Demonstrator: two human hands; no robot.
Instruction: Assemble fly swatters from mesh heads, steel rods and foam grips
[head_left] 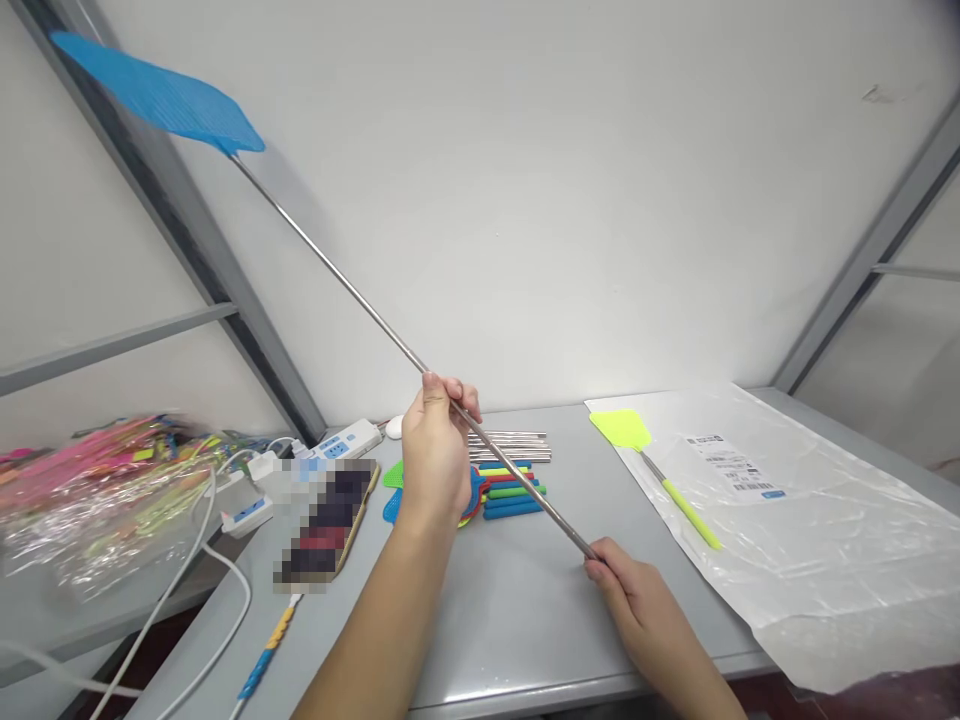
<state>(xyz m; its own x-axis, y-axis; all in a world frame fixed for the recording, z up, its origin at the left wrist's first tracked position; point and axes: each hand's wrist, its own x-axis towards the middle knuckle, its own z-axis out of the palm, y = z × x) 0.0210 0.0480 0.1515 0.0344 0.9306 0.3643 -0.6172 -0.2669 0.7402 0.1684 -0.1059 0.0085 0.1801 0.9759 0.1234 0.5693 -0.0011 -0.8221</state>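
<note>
A blue fly swatter with a long metal rod (337, 275) is held up slantwise, its flat blue head (161, 98) at the upper left. My left hand (439, 445) is closed round the middle of the rod. Lower right, my right hand (626, 585) grips the rod's bottom end; whatever handle is there is hidden by the fingers. Behind my left hand lie several metal rods (525, 446), several coloured handles (517, 492) and swatter heads (391, 490), partly covered. A yellow-green fly swatter (679, 508) lies at right on a white plastic bag.
The white plastic bag (817, 540) with a printed label spreads over the grey table's (517, 630) right side. A phone (330, 525) with a cable, power strips (345, 445) and white cords are at left. Beyond them lie clear bags of colourful items (112, 500). A white wall panel (562, 200) stands behind.
</note>
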